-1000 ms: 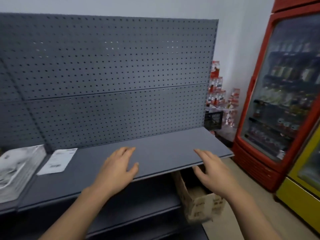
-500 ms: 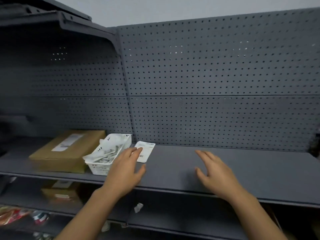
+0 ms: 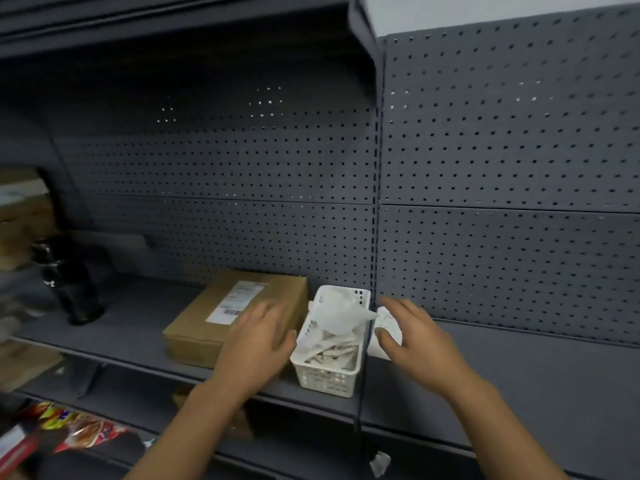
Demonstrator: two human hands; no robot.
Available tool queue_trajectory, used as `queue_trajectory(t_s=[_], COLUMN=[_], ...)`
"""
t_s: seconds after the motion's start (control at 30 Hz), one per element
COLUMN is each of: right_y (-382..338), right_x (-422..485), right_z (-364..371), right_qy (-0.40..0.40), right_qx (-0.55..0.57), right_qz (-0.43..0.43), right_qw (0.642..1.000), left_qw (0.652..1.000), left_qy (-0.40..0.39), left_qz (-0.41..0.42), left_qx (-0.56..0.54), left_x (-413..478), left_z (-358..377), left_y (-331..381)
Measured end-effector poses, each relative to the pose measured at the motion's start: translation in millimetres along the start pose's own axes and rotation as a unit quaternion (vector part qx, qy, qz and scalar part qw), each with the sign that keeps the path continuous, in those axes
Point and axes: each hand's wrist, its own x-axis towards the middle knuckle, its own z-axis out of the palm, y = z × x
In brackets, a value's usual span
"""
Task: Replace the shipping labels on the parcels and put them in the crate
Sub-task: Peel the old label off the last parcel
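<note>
Hovering over the grey shelf (image 3: 519, 382), both hands are empty. Left hand (image 3: 258, 344): fingers straight and spread, above the right end of the cardboard parcel (image 3: 204, 330); contact possibly made, but motion blur hides it. The parcel lies flat near the shelf's front edge, with a white shipping label (image 3: 239, 301) on its top face. A white plastic basket (image 3: 327, 375) of crumpled paper stands just right of the parcel. Right hand (image 3: 419, 341): fingers spread wide over a loose label sheet (image 3: 389, 329) just right of the basket. A dark bottle (image 3: 76, 289) stands upright toward the shelf's left end.
</note>
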Motion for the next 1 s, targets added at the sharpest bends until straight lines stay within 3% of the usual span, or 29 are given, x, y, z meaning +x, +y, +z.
queue_trajectory(t_s=[0.4, 0.67, 0.8, 1.0], right_y=[-117, -144, -146, -158], right_x=[100, 125, 131, 133], right_z=[82, 131, 142, 147], right_qy=[-0.009, -0.142, -0.193, -0.243], right_qx=[0.007, 0.011, 0.0, -0.014], right_qz=[-0.039, 0.056, 0.111, 0.165], right_qw=[0.999, 0.988, 0.975, 0.956], left_qw=[0.995, 0.98, 0.96, 0.953], left_qy=[-0.014, -0.06, -0.12, -0.163], left_qz=[-0.096, -0.187, -0.249, -0.254], left_qx=[0.004, -0.002, -0.035, -0.033], left_x=[57, 80, 86, 86], left_z=[-10, -3, -3, -3], left_y=[-131, -190, -210, -219])
